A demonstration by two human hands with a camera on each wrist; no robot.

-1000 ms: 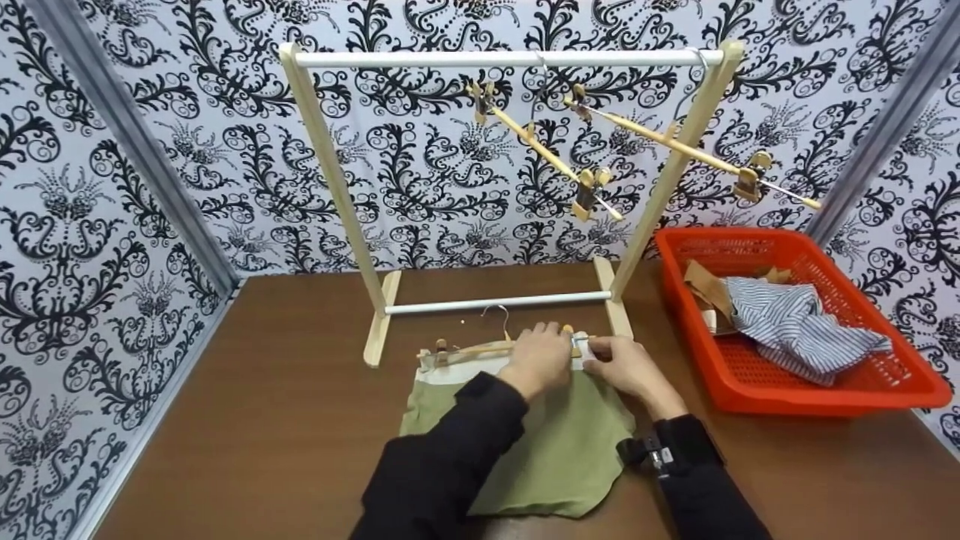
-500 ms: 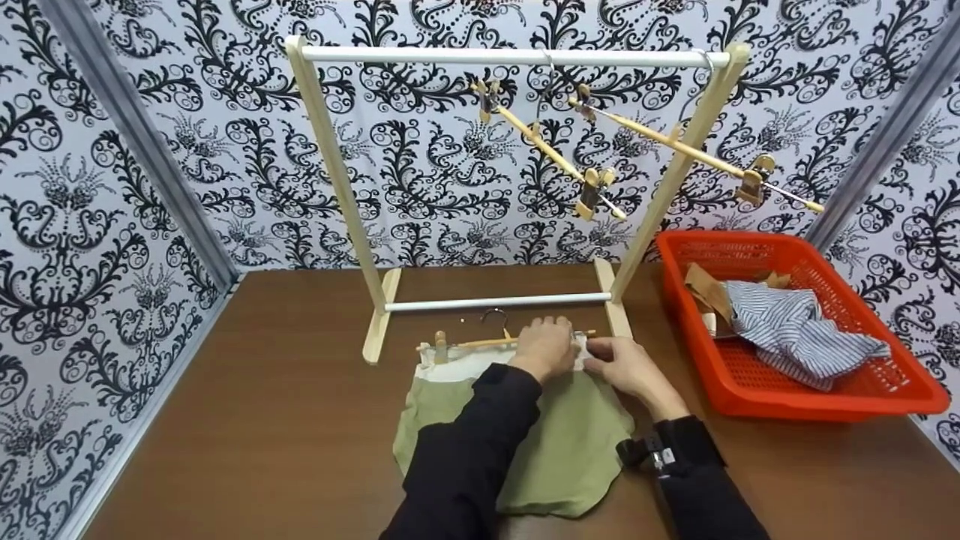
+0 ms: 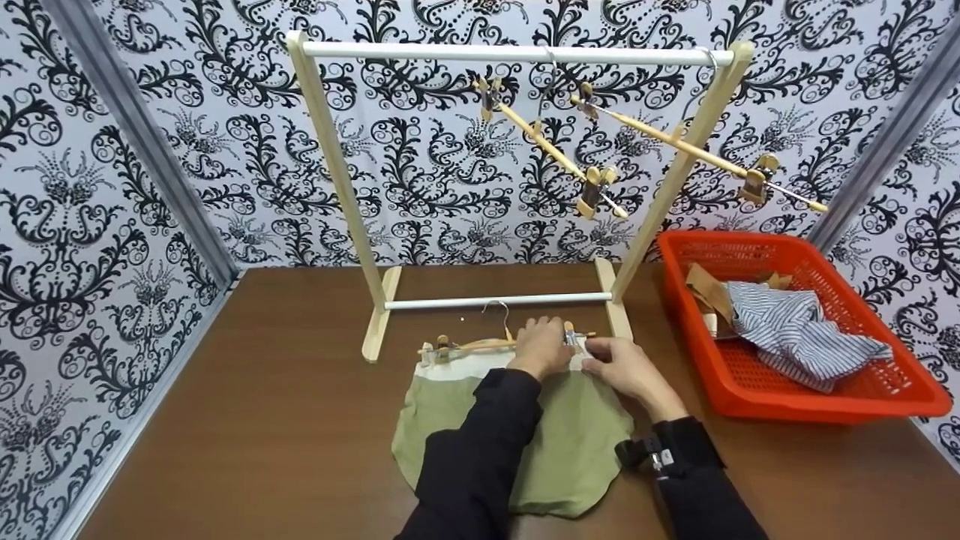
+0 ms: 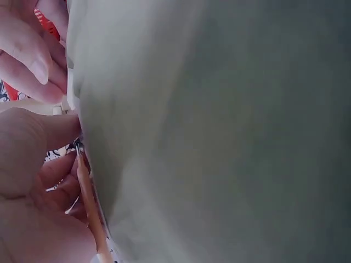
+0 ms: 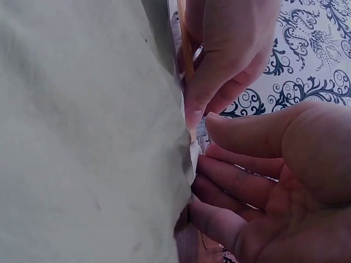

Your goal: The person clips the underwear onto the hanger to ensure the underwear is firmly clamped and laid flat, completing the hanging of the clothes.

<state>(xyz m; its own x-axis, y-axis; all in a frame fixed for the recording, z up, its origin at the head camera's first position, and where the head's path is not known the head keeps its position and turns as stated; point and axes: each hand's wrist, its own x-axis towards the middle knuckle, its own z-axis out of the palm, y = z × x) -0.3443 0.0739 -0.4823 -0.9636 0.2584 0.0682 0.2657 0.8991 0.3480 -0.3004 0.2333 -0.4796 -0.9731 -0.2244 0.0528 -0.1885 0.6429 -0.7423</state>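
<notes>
A green garment (image 3: 577,450) with a white waistband lies flat on the table; its exact kind is unclear. Along the waistband runs a wooden clip hanger (image 3: 480,346), its hook toward the rack. The left clip (image 3: 442,349) sits on the waistband. My left hand (image 3: 541,347) pinches the right clip (image 3: 569,332), thumb in front and fingers behind in the left wrist view. My right hand (image 3: 626,369) holds the waistband's right corner between thumb and fingers, beside the left hand. In the right wrist view the garment (image 5: 93,137) hides some fingertips.
A wooden rack (image 3: 330,142) with a white top rail (image 3: 420,51) stands behind the hands. Two clip hangers (image 3: 551,150) hang on its right part. To the right, a red basket (image 3: 750,405) holds a striped cloth (image 3: 802,330) and brown cloth (image 3: 709,292).
My left hand has shifted slightly right at the clip, whose top now shows beside it. The left clip tipped up, then lay back down. My right hand stays nearly still.
</notes>
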